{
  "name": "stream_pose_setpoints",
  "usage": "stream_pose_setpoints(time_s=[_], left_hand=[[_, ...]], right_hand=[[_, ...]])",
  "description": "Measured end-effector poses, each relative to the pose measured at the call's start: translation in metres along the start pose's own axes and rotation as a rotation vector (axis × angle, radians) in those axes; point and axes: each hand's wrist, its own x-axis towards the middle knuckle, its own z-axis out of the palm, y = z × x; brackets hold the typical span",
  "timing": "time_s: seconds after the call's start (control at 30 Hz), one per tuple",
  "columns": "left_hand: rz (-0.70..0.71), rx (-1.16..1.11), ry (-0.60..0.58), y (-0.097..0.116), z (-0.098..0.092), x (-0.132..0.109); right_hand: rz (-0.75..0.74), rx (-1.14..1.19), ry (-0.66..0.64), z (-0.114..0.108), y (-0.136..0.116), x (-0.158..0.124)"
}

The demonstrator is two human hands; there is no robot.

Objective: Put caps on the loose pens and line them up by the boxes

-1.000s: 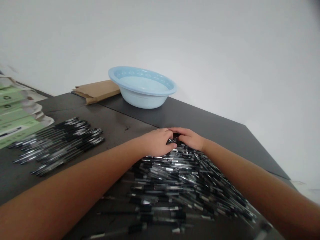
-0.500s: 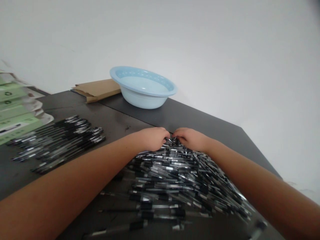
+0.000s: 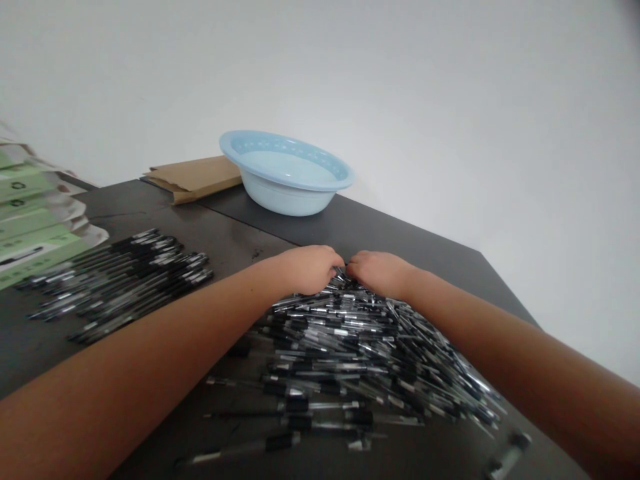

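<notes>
A wide heap of clear-barrelled pens with black grips [image 3: 340,347] lies on the dark table in front of me. At its far edge, my left hand [image 3: 313,270] is closed, its fingers curled down over some pens. Close beside it on the right, my right hand [image 3: 377,272] is curled the same way around pens at the same edge. A small gap separates the two hands, and pen ends show below it. The fingertips are mostly hidden, so how many pens each hand has cannot be made out.
Beyond my hands stands a light blue basin [image 3: 295,200], against a brown paper bag [image 3: 195,177]. At left, a second bunch of pens [image 3: 125,280] lies roughly aligned near stacked green boxes [image 3: 35,247]. One loose pen [image 3: 509,457] lies at lower right. A white wall rises behind.
Both hands have shifted slightly away from me at the heap's far edge, and the right fingers have curled in more. The heap looks nearly the same.
</notes>
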Motion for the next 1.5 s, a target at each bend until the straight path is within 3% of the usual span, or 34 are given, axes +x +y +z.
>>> stream_pose_setpoints(time_s=[0.37,0.6,0.8,0.9,1.07,1.27,1.37,1.5], left_hand=[[0.047,0.093,0.030,0.022,0.021,0.002],[0.042,0.095,0.022,0.024,0.022,0.004],[0.054,0.110,0.084,0.024,0.024,0.004],[0.088,0.113,0.141,0.030,0.021,0.002],[0.230,0.095,0.102,0.045,0.023,0.002],[0.245,0.138,0.089,0.050,0.038,0.003],[0.221,0.152,0.072,0.050,0.039,0.005],[0.182,0.189,0.016,0.055,0.038,0.016]], right_hand=[[0.052,-0.002,-0.034,0.002,0.000,-0.010],[0.135,-0.055,-0.082,0.001,-0.008,-0.008],[0.203,-0.022,-0.004,0.003,-0.003,-0.015],[0.230,0.054,0.090,0.000,-0.007,-0.034],[0.313,0.195,0.300,-0.005,-0.031,-0.082],[0.546,0.434,0.590,0.024,-0.082,-0.156],[0.668,0.564,0.589,0.045,-0.112,-0.190],[0.652,0.651,0.576,0.060,-0.132,-0.213]])
